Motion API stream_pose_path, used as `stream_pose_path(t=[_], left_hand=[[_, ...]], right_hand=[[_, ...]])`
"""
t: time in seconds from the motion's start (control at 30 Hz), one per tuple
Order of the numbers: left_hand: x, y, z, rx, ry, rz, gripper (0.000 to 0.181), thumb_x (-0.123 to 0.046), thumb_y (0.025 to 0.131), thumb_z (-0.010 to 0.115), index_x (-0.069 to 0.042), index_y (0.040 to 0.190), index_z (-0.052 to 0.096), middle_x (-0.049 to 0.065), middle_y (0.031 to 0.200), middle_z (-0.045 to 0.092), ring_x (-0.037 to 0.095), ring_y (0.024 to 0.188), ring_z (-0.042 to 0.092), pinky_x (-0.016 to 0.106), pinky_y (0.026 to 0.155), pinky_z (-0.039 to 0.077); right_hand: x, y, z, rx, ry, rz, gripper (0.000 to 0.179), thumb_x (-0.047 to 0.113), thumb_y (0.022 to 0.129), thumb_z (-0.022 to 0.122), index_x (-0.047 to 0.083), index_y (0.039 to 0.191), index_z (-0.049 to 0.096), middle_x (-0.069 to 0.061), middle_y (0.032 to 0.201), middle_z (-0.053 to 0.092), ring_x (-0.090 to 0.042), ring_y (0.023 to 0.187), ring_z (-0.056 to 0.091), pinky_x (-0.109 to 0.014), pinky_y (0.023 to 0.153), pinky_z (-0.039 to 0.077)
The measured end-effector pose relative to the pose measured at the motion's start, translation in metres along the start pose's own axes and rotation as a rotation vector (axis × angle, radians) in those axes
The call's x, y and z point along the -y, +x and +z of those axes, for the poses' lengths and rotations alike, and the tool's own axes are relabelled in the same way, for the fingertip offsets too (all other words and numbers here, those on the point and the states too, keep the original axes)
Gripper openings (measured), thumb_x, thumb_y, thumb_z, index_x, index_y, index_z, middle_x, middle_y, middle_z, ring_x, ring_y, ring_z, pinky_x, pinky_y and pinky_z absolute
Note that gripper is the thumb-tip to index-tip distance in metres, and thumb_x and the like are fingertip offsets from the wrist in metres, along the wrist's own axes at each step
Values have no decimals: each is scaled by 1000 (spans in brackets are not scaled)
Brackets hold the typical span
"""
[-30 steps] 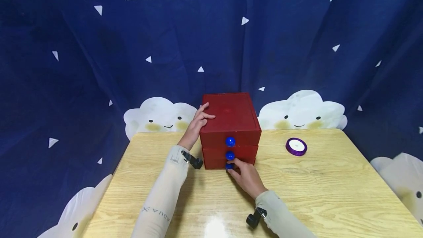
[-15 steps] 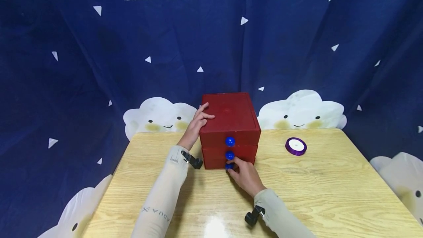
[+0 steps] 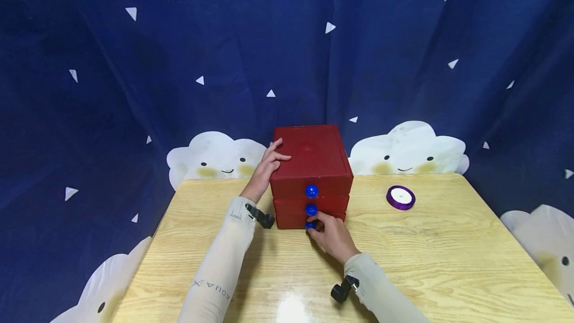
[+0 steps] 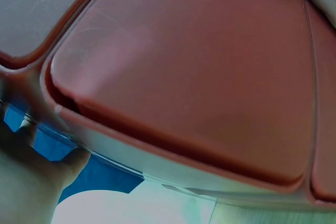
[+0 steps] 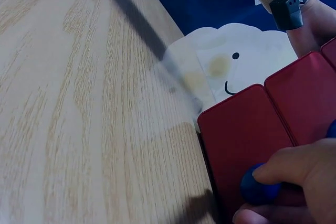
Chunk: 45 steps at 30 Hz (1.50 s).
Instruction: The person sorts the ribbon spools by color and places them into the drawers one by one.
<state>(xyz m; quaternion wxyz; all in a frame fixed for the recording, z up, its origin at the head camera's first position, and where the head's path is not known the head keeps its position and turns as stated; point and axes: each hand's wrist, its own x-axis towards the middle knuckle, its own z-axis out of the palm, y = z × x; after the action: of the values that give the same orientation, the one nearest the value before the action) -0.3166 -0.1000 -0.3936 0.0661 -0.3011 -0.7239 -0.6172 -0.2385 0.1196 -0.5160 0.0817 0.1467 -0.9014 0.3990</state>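
Note:
A red drawer box (image 3: 312,151) with three stacked drawers stands in the middle of the table, each front bearing a round blue knob. My left hand (image 3: 263,173) lies along the box's upper left edge, its fingers spread onto the top. With thumb and fingers, my right hand (image 3: 333,236) pinches the lowest blue knob (image 5: 260,186), partly hiding it in the head view. Above that hand sit the middle knob (image 3: 311,209) and the top knob (image 3: 311,191). From the left wrist, the drawer fronts (image 4: 184,77) fill most of the view, and all drawers look closed.
On the wooden table (image 3: 430,253), a purple ribbon spool (image 3: 401,198) with a white centre lies to the right of the box. A dark blue curtain (image 3: 242,54) with smiling clouds and white triangles hangs behind and around the table.

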Motion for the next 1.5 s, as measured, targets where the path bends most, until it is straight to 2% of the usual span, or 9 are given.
stream_pose_path(t=[0.07,0.27,0.43,0.6,0.77,1.07,1.13,1.37,1.5], left_hand=[[4,1,-1,-1,-3,-4,36,-1,95,36,9,120,60,15,158,20,24,148,-3,50,116,-1],[31,5,-2,-12,-4,-4,37,-2,96,35,3,121,62,4,159,20,17,148,-4,49,116,-3],[36,5,-1,-25,-1,4,37,-7,96,36,0,121,63,-2,159,22,12,147,-2,48,116,-1],[37,5,-2,-41,1,27,37,-10,95,37,-4,118,65,-3,157,25,13,147,0,49,116,0],[37,6,-2,-36,-1,26,38,-12,95,37,-7,118,66,-3,158,24,16,148,-1,51,116,0],[35,6,-3,-28,-11,2,37,-5,97,35,1,121,63,-2,158,23,11,147,-3,46,117,-2],[32,6,-3,-18,-20,-1,37,-3,97,35,2,121,63,1,159,22,13,147,-3,47,116,-3],[2,0,0,-4,-27,-21,37,-2,95,35,9,120,59,13,159,20,20,148,-3,50,116,-2],[8,0,0,-12,-25,-11,37,-3,95,36,6,120,61,9,159,21,15,147,-2,48,116,-1]], right_hand=[[0,0,0,-2,2,5,18,14,79,78,19,94,72,10,74,65,-5,66,58,-23,59,48],[2,-3,-1,1,14,17,18,14,79,78,18,95,71,9,73,64,-6,64,56,-24,56,46],[3,-7,-2,8,11,26,18,14,80,78,19,96,71,9,70,62,-6,60,54,-23,54,45],[4,-9,-2,3,2,6,17,14,80,77,19,96,71,10,69,61,-5,58,53,-23,53,44],[4,-12,-2,1,-5,8,17,16,80,77,20,96,71,12,69,61,-4,58,53,-23,53,44],[6,-19,-2,-4,-23,-4,18,17,80,77,21,97,71,11,71,60,-5,58,51,-22,53,44],[7,-21,-2,-7,-24,-4,19,17,80,77,21,97,71,11,71,61,-5,58,51,-22,54,44],[7,-28,-1,-6,-28,8,19,17,80,77,23,97,70,13,72,60,-4,59,51,-22,54,44],[7,-30,-1,-7,-28,4,20,17,81,77,24,98,70,12,71,60,-4,59,51,-22,54,44]])
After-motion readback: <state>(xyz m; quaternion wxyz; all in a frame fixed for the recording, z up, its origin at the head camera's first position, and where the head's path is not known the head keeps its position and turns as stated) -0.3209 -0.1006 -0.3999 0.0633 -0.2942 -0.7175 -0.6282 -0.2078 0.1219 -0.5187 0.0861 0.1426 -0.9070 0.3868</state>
